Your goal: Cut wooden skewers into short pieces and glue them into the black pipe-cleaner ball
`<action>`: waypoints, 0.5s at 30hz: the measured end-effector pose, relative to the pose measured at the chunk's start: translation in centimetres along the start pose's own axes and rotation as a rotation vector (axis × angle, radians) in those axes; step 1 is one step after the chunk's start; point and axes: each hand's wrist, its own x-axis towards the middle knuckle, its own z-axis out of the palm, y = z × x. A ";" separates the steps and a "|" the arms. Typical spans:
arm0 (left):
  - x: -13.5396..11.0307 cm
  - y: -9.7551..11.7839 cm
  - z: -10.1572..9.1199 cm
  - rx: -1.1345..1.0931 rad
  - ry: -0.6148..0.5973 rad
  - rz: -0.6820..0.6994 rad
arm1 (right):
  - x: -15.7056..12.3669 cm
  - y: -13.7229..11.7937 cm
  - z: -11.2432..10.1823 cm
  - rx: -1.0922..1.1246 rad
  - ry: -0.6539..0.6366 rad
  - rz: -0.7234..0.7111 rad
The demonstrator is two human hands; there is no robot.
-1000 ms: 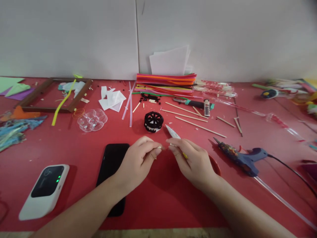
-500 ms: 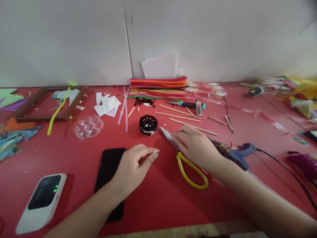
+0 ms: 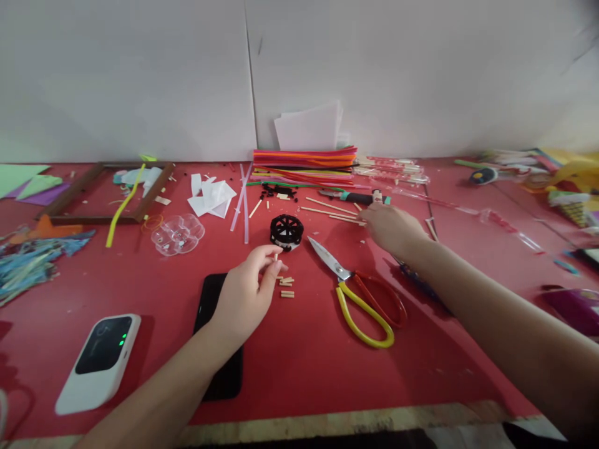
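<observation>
My left hand [image 3: 250, 290] is closed in a pinch on a short wooden stick piece [image 3: 276, 256], in front of a black wheel-like frame [image 3: 286, 229]. Several more cut wooden pieces [image 3: 287, 294] lie on the red table just right of its fingertips. Stretched forward, my right hand [image 3: 395, 229] has its fingers closed at the end of a thin wooden stick [image 3: 344, 218]; its grip is partly hidden. Scissors with one yellow and one red handle [image 3: 365, 315] lie partly open between my hands, untouched.
A black phone [image 3: 224, 374] lies under my left wrist. Left of it is a white device [image 3: 96, 368]. A glue gun [image 3: 421, 280] is mostly hidden by my right forearm. Coloured pipe cleaners [image 3: 304, 159], a green-and-black cutter [image 3: 353, 197] and a brown frame [image 3: 88, 219] lie farther back.
My right hand has left the scissors and moved forward to the sticks; the scissors now lie on the table. My left hand has shifted slightly forward, and cut pieces show beside it.
</observation>
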 end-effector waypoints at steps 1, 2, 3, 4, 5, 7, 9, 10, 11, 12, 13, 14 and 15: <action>0.0 -0.1 0.0 0.018 0.001 0.009 | -0.1 -0.4 -0.3 0.006 0.023 0.008; 0.0 -0.1 0.1 0.034 0.003 0.026 | -0.3 -1.0 -0.6 0.017 0.048 0.007; 0.0 -0.1 0.2 0.045 0.004 0.054 | -0.7 -1.8 -1.0 0.033 0.074 0.000; -0.1 -0.1 0.3 0.048 0.004 0.085 | -1.1 -2.7 -1.4 0.059 0.099 -0.022; -0.1 -0.1 0.3 0.044 0.004 0.112 | -1.6 -3.9 -1.8 0.086 0.122 -0.046; 0.0 -0.1 0.3 0.026 0.003 0.139 | -2.9 -6.2 -2.6 0.246 0.216 -0.174; 0.0 0.0 0.3 0.021 -0.007 0.115 | -4.5 -8.3 -3.0 0.403 0.301 -0.274; 0.0 -0.1 0.3 0.024 -0.014 0.095 | -5.3 -9.1 -3.0 0.441 0.326 -0.293; 0.1 -0.1 0.4 0.018 -0.015 0.074 | -6.0 -9.7 -2.9 0.458 0.332 -0.307; 0.0 -0.2 0.4 0.001 -0.011 0.049 | -6.8 -10.0 -2.7 0.464 0.333 -0.318; 0.0 -0.2 0.5 -0.023 -0.003 0.025 | -7.4 -10.0 -2.4 0.462 0.327 -0.331; 0.0 -0.3 0.6 -0.050 0.008 -0.003 | -8.1 -9.7 -2.1 0.453 0.316 -0.340; -0.1 -0.3 0.6 -0.072 0.012 -0.027 | -8.7 -9.0 -1.7 0.440 0.308 -0.342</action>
